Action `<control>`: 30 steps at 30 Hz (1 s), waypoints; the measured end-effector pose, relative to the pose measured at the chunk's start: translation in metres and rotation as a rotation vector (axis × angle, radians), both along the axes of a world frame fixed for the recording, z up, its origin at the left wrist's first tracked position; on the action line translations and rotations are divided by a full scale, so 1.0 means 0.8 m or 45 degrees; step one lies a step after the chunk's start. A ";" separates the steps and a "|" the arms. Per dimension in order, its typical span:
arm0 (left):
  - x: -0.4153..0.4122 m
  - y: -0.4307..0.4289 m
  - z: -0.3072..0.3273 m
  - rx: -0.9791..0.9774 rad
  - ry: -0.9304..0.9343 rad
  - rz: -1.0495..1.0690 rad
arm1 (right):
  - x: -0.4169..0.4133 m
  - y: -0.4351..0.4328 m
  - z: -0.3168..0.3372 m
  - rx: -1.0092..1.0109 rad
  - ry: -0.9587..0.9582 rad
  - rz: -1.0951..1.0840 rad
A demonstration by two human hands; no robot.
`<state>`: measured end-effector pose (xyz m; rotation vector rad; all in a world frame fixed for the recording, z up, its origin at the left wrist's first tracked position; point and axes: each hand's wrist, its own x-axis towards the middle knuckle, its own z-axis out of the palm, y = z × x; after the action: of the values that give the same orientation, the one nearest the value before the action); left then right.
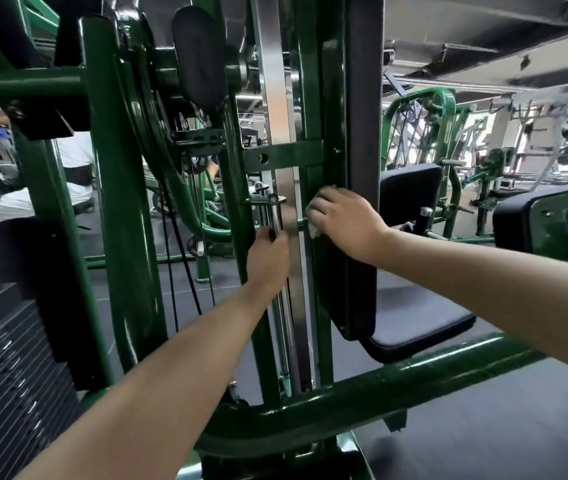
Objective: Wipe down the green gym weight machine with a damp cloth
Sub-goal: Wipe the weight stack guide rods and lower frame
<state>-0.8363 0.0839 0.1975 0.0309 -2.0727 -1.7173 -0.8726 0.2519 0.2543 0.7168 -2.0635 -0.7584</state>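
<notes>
My right hand (341,221) is pressing the white cloth (313,231) on the green upright (324,98); my left hand (268,261) is gripping the chrome rod (274,216). I judge most frame surfaces remain unwiped.

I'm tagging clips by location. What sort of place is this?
Most likely a commercial gym: a weight stack at left, a green machine frame with a padded seat, and more machines behind.
</notes>
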 end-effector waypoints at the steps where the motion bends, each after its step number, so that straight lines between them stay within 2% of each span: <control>1: 0.001 0.001 -0.002 -0.034 0.010 0.019 | -0.002 0.006 0.000 0.094 0.070 -0.044; 4: 0.004 0.006 -0.009 -0.112 0.031 0.003 | -0.007 0.008 -0.039 0.355 -0.034 -0.241; 6: 0.006 0.007 -0.007 -0.159 -0.028 -0.023 | -0.010 0.000 -0.078 0.517 -0.295 -0.435; 9: 0.012 0.006 0.004 -0.115 -0.168 -0.041 | 0.009 -0.010 -0.094 0.415 -0.596 -0.497; 12: 0.027 0.015 0.018 -0.089 -0.353 -0.031 | 0.045 -0.017 -0.054 0.001 -0.843 -0.309; 14: 0.041 0.022 0.027 -0.057 -0.430 -0.032 | 0.077 -0.021 -0.018 -0.449 -0.960 -0.138; 17: 0.081 0.020 0.043 0.170 -0.257 -0.255 | 0.124 -0.023 0.012 -1.259 -1.033 0.171; 20: 0.141 0.007 0.059 0.383 0.023 -0.393 | 0.179 -0.033 0.013 -1.814 -0.965 0.521; 23: 0.187 -0.012 0.061 0.393 0.275 -0.401 | 0.230 -0.061 -0.003 -2.076 -1.083 0.907; 25: 0.208 -0.035 0.053 0.427 0.363 -0.352 | 0.248 -0.092 -0.016 -2.181 -1.147 1.079; 28: 0.241 -0.078 0.044 0.472 0.537 -0.268 | 0.264 -0.152 -0.023 -2.257 -1.169 1.161; 30: 0.262 -0.116 0.035 0.522 0.630 -0.146 | 0.284 -0.202 -0.025 -2.206 -1.267 1.209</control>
<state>-0.6267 -0.0087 0.2252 -0.3559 -1.3738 -1.9510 -0.6457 0.0902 0.2340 0.7950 -1.7918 2.0107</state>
